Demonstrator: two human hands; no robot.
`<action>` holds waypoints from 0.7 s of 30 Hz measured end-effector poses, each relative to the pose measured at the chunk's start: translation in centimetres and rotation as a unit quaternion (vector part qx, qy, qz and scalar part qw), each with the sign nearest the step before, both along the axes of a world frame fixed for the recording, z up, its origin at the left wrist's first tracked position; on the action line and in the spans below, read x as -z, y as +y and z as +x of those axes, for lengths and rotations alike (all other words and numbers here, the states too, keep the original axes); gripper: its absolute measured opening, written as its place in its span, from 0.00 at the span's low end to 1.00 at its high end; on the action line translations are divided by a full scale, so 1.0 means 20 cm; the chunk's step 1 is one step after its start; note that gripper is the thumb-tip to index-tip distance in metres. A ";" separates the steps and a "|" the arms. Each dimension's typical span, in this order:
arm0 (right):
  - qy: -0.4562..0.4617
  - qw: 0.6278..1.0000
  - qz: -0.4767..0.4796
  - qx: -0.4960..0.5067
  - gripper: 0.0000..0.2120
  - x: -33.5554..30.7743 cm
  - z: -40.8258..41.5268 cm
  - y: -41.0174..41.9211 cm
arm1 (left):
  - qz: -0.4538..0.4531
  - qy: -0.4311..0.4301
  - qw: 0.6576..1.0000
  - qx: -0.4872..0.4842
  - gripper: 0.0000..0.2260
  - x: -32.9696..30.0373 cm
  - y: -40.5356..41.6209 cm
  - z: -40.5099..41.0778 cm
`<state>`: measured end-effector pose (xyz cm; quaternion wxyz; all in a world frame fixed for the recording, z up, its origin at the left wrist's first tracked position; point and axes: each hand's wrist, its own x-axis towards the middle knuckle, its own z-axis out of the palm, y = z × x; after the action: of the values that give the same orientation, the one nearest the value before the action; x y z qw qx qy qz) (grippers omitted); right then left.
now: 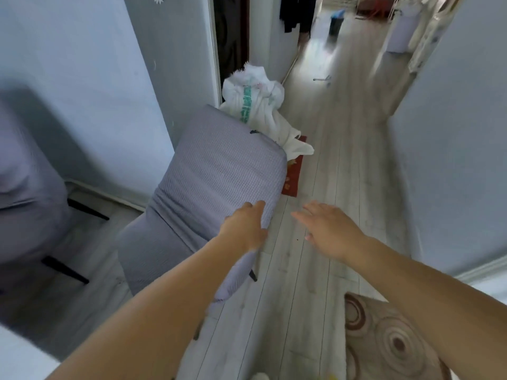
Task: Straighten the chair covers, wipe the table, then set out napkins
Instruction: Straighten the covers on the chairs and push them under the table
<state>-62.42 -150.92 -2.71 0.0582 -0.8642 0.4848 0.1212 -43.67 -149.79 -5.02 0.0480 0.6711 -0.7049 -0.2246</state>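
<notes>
Beside two covered chairs (219,160), left hand (244,229) touches one cover, fingers straight; right hand (326,229) hovers spread.

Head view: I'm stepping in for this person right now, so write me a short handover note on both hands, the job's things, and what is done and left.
Left hand: fingers rest on the near edge of the grey ribbed fabric chair cover; whether they grip it is unclear.
Right hand: open, held over the pale plank floor, holding nothing.
A second grey covered chair stands at the left, blurred.
Done: cannot tell; the near cover shows a fold across its middle.
Left: finish the covers, wipe the table, set napkins. No table, cloth or napkins in view.
</notes>
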 end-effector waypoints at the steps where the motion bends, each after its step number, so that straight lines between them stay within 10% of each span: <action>1: -0.003 1.000 -0.008 -0.012 0.28 0.00 0.01 -0.10 | -0.006 -0.001 1.000 0.002 0.24 0.01 -0.07 0.00; 12: -0.055 0.975 -0.056 -0.209 0.30 0.00 0.17 -1.33 | -0.041 0.061 0.979 -0.192 0.30 0.10 -0.96 -0.01; 21: -0.007 0.920 -0.019 -0.391 0.37 0.04 0.43 -1.97 | -0.015 0.165 0.890 -0.424 0.27 0.09 -1.38 -0.08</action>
<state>-53.86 -190.41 -3.57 -0.0068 -0.9867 0.1099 0.1196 -45.36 -177.32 -6.82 0.2645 0.8585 -0.3384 -0.2802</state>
